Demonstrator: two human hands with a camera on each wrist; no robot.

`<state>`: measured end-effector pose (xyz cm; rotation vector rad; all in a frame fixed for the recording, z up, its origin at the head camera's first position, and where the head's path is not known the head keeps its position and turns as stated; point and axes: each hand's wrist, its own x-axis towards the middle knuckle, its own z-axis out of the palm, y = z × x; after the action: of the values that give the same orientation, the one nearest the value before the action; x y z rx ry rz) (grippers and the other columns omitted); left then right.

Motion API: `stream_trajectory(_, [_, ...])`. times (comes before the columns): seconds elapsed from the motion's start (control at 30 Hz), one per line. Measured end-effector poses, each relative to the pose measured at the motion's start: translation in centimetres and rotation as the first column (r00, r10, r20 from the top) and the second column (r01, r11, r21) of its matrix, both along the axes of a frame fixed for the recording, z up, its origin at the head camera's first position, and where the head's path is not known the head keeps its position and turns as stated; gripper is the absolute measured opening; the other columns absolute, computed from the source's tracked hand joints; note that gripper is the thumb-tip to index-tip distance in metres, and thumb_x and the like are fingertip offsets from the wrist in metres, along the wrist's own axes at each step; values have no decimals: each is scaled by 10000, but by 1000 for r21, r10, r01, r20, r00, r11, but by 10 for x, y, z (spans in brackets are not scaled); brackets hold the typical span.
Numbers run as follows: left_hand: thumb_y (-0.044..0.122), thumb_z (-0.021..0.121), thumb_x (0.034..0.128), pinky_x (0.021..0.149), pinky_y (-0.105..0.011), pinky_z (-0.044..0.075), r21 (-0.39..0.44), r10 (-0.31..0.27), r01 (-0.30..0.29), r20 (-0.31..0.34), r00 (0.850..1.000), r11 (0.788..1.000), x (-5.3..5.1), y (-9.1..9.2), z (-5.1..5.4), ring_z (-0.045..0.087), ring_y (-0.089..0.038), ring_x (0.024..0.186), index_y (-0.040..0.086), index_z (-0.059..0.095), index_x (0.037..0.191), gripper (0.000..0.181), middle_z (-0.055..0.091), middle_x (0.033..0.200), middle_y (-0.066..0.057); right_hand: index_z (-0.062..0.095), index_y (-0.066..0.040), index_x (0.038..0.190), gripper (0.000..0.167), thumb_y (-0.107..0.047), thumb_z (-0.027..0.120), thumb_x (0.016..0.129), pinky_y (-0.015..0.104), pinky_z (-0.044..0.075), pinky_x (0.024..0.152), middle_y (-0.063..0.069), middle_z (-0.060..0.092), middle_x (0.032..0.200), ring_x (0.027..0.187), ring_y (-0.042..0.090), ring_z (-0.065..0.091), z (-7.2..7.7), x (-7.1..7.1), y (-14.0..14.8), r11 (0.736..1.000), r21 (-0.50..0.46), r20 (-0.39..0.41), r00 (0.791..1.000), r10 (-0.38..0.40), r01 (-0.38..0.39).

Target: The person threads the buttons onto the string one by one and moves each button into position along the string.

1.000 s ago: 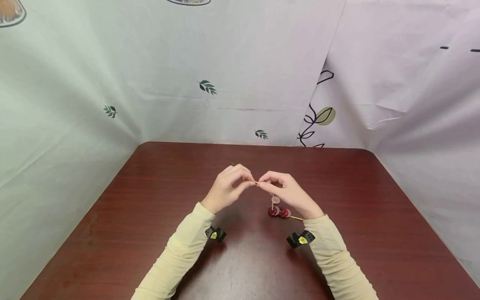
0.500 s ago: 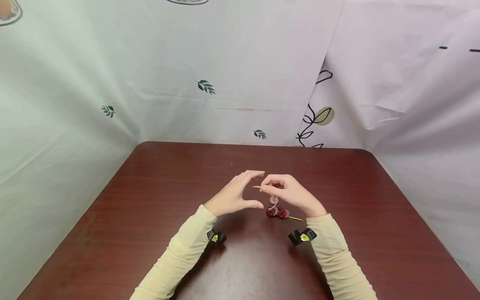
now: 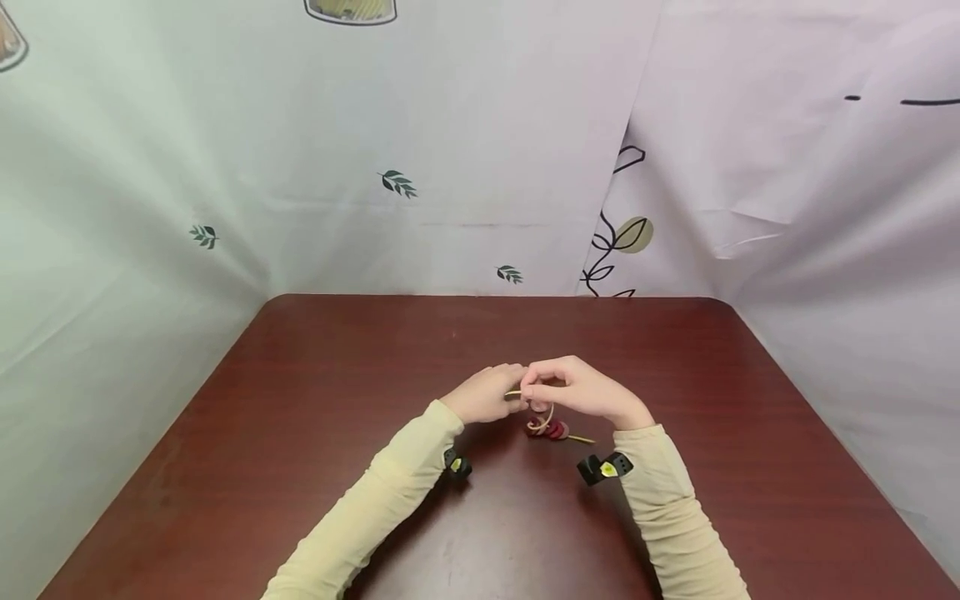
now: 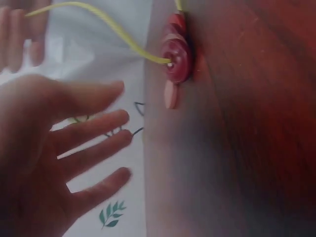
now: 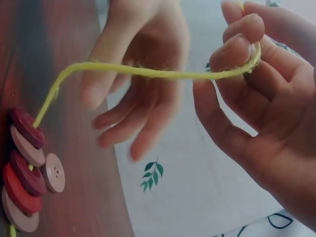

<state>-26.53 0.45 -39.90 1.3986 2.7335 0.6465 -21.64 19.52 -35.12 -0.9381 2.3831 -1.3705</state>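
A yellow string (image 5: 148, 73) runs from between the thumb and fingers of my right hand (image 3: 583, 390), which pinches it near its free end. Several dark red, red and pink buttons (image 5: 25, 175) are threaded on the string and lie on the table below. Beside them is a separate pale pink button (image 5: 53, 173), which seems to be off the string. My left hand (image 4: 64, 133) is spread with fingers apart, holding nothing. It hovers just left of the right hand, near the buttons, and partly overlaps it in the head view.
The dark red-brown wooden table (image 3: 337, 375) spreads around both hands. White printed cloth (image 3: 480, 150) stands behind it and at both sides. A short tail of string sticks out to the right of the threaded buttons.
My left hand has let go of the string end, opened, and moved down and right toward the buttons. The right hand still pinches the string and has shifted slightly lower in view.
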Motion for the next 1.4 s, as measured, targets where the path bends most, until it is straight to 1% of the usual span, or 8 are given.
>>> stream_trajectory(0.13, [131, 664, 900, 837, -345, 513, -11, 6, -6, 53, 999, 1000, -6, 10, -5, 619, -221, 881, 52, 636, 1003, 133, 643, 934, -78, 633, 12, 935, 155, -139, 602, 951, 289, 509, 633, 35, 557, 718, 670, 242, 556, 0, 0, 0, 1000, -1, -8, 1000, 12, -12])
stream_trajectory(0.33, [175, 722, 850, 877, -344, 513, -16, -21, 22, 68, 997, 1000, -10, 21, -8, 631, -227, 917, 81, 667, 932, 137, 662, 967, -78, 655, -20, 933, 137, -148, 609, 946, 231, 466, 639, 228, 568, 768, 699, 332, 542, 0, -2, 3, 1000, 23, -43, 999, 11, -10])
stream_trajectory(0.6, [87, 741, 799, 841, -297, 497, -76, -8, 15, 96, 995, 997, -15, 31, -13, 583, -179, 860, 96, 658, 936, 161, 666, 956, -48, 657, -98, 900, 89, -148, 604, 951, 308, 542, 643, -19, 576, 732, 681, 274, 587, -2, -4, 7, 999, 45, -49, 999, 17, -15])
stream_trajectory(0.8, [102, 705, 825, 755, -198, 446, -100, -42, 57, 153, 987, 993, -20, 37, -9, 541, -109, 791, 122, 686, 941, 119, 676, 895, -5, 656, -107, 895, 98, -164, 603, 954, 334, 537, 640, 13, 579, 705, 659, 222, 586, 1, -3, 10, 998, 66, -45, 999, 5, -2])
stream_trajectory(0.93, [91, 715, 784, 693, -159, 423, -102, -64, 88, 221, 973, 991, -25, 38, -5, 511, -52, 732, 147, 726, 927, 153, 701, 859, 28, 654, -106, 890, 111, -172, 598, 959, 325, 540, 640, 59, 581, 692, 648, 223, 587, 1, -4, 12, 997, 77, -52, 999, 6, -2])
stream_trajectory(1.07, [119, 708, 727, 583, -156, 392, -92, -38, 57, 202, 979, 994, -27, 37, -5, 463, -41, 621, 160, 695, 763, 57, 615, 687, 76, 652, -57, 902, 149, -179, 592, 962, 305, 525, 637, 112, 563, 681, 661, 311, 572, 0, -5, 13, 995, 95, -67, 998, -2, 8])
stream_trajectory(1.17, [145, 692, 703, 518, -162, 352, -77, -12, 26, 178, 984, 997, -28, 36, -7, 416, -42, 551, 162, 625, 691, 70, 488, 592, 94, 647, -38, 897, 159, -174, 593, 959, 310, 519, 633, 79, 545, 665, 639, 259, 556, 0, -5, 15, 993, 113, -74, 997, -13, 22])
stream_trajectory(1.4, [174, 762, 724, 531, -165, 370, -68, 58, -45, 207, 977, 997, -30, 29, -6, 456, -39, 555, 135, 671, 784, 115, 516, 607, 92, 644, -113, 854, 147, -202, 592, 960, 257, 486, 608, 31, 536, 651, 615, 204, 546, -1, -5, 19, 987, 153, -77, 996, -35, 46])
